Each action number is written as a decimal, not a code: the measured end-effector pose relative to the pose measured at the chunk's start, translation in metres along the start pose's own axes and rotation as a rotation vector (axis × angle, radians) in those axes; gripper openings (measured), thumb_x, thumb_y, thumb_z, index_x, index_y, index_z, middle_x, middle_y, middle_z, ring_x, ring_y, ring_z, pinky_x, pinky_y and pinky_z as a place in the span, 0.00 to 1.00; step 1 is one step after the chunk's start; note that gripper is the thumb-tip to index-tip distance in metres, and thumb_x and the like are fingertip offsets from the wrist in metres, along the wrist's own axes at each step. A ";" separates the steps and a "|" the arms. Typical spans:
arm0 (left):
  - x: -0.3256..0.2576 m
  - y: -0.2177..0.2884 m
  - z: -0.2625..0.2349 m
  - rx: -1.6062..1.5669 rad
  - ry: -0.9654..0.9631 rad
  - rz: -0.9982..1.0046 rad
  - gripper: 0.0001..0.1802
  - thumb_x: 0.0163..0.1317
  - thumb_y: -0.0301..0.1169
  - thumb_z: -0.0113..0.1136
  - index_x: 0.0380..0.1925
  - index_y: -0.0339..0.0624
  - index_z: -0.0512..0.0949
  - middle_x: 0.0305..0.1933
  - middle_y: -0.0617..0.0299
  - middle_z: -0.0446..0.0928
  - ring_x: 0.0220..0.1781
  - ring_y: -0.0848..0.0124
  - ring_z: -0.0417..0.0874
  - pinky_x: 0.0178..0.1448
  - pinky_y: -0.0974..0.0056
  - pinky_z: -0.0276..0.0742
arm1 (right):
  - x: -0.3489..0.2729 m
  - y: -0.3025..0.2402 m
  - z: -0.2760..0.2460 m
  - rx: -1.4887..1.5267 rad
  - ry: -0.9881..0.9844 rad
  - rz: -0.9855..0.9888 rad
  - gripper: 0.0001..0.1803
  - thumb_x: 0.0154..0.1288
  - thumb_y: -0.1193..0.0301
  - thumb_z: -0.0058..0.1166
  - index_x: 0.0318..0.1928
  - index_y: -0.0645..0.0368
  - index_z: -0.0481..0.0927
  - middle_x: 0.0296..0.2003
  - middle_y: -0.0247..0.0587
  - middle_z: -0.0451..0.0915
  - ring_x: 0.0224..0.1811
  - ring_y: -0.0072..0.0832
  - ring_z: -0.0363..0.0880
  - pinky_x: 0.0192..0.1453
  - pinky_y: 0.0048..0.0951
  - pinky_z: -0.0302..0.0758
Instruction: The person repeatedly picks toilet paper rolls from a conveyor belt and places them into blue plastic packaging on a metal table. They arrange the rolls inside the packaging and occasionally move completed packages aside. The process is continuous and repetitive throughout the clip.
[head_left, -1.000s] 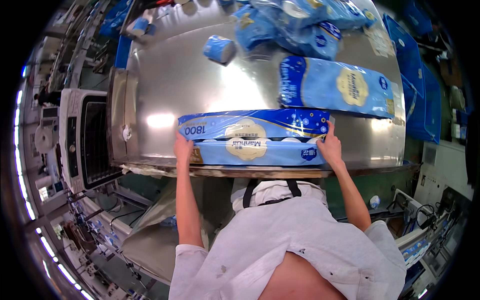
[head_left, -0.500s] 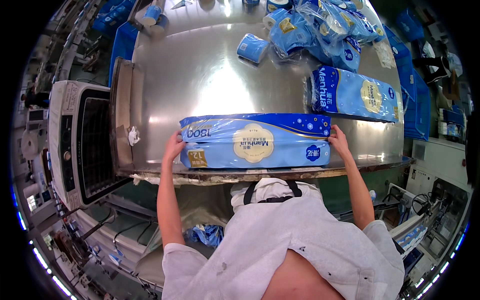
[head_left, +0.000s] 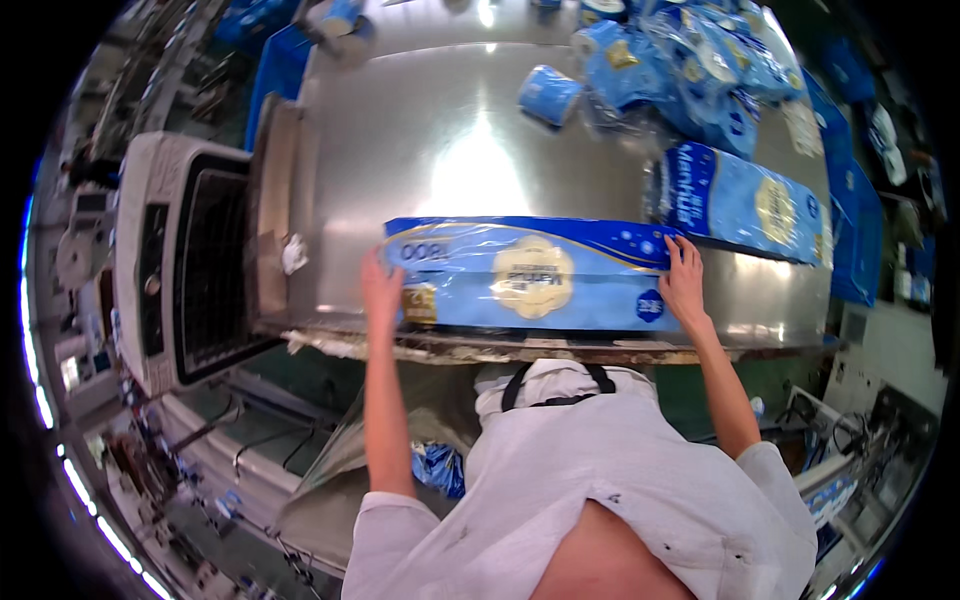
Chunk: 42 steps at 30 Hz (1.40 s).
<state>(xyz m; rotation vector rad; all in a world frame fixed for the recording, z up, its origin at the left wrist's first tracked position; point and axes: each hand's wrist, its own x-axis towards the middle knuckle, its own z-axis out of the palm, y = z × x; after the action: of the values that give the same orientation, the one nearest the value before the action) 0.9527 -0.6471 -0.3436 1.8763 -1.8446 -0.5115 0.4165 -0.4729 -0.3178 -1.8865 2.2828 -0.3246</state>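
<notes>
Steadying a long blue pack (head_left: 530, 285) by its two ends looked like the step in hand, far as I could judge. It lay lengthwise along the near side of the bench (head_left: 365, 165), right in front of the person's body. The left hand (head_left: 382, 287) was at the left end, pretty blurry, so I couldn't tell if those fingers pinched the wrap or just pressed on it. The right hand (head_left: 684, 282) had its fingers a bit spread against the other end, up toward the far corner; couldn't tell how firm that was either. My take: any next move called for even pressure from both sides, because something that long in thin film could sag or twist.

Looks-wise: glossy plastic, dark blue band on the far side, light blue on the near side, scalloped cream label in the middle, gold patch near the left end, and small dark blue badge near the right. Another pack (head_left: 762, 207) sat beyond it to the right.
</notes>
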 end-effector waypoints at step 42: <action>-0.118 0.024 -0.093 0.093 -0.286 0.153 0.12 0.68 0.35 0.67 0.30 0.44 0.74 0.30 0.58 0.74 0.32 0.56 0.78 0.38 0.54 0.71 | 0.400 -0.291 0.096 -0.287 -0.294 -0.901 0.11 0.75 0.65 0.49 0.41 0.55 0.82 0.39 0.42 0.87 0.47 0.44 0.87 0.49 0.45 0.83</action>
<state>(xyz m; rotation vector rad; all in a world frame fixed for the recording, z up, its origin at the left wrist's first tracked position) 0.9808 -0.5236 -0.2600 1.7745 -2.2109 -0.6798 0.6407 -0.9240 -0.3270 -2.7858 1.2300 0.1945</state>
